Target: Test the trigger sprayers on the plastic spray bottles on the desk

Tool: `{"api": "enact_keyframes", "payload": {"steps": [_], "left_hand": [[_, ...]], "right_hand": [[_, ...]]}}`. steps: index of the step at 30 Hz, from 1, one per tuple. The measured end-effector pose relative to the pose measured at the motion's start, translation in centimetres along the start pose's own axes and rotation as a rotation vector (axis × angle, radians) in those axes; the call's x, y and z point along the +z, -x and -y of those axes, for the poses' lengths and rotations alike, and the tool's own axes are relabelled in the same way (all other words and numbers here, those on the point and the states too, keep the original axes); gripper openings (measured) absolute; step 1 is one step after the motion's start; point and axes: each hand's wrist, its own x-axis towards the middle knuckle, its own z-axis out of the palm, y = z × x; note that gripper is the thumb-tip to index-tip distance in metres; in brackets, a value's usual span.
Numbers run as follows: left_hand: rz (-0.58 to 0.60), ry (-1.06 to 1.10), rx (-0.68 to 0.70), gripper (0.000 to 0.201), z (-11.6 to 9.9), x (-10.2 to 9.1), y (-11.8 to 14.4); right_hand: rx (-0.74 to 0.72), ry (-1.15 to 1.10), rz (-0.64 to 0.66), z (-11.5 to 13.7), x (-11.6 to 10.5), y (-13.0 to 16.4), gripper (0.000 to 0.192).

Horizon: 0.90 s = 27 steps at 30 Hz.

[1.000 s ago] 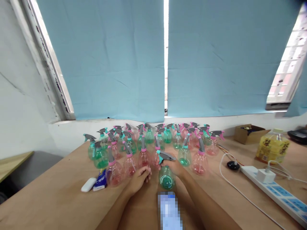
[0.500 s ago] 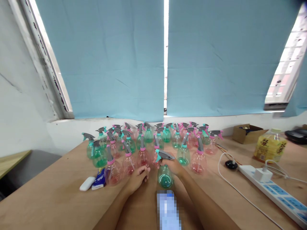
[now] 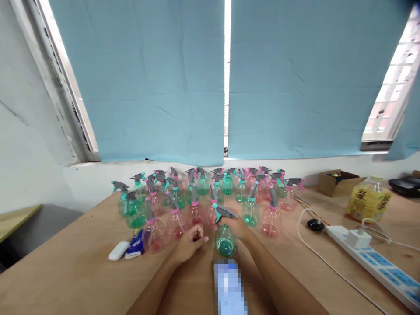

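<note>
On a light brown wooden table (image 3: 75, 280) beneath pale blue window blinds (image 3: 147, 78), the right hand (image 3: 236, 227) grips a green translucent plastic spray bottle (image 3: 225, 240) standing near the front edge; the left hand (image 3: 190, 243) rests loosely curled beside it.

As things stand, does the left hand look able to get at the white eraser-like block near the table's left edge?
Probably yes. The left hand rests on bare table, fingers loosely curled and empty, and the white block lies to its left beside a blue packet. Only a pink spray bottle stands near the path.
</note>
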Motion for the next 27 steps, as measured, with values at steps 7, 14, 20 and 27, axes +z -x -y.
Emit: {"api": "enact_keyframes", "payload": {"steps": [7,14,20,27], "left_hand": [[0.006,0.031,0.002,0.036,0.1,0.0,-0.1],[0.011,0.013,0.004,0.033,0.4,-0.1,-0.1],[0.010,0.017,0.005,0.031,0.5,-0.1,-0.1],[-0.001,0.024,-0.023,0.029,0.4,-0.1,0.0]], "right_hand": [[-0.011,0.083,-0.014,0.2,-0.1,0.2,0.030],[0.004,0.034,-0.070,0.2,0.3,0.0,0.018],[-0.053,0.171,-0.234,-0.9,0.8,0.4,0.011],[-0.131,0.488,-0.689,-2.2,-0.4,0.6,0.017]]}}
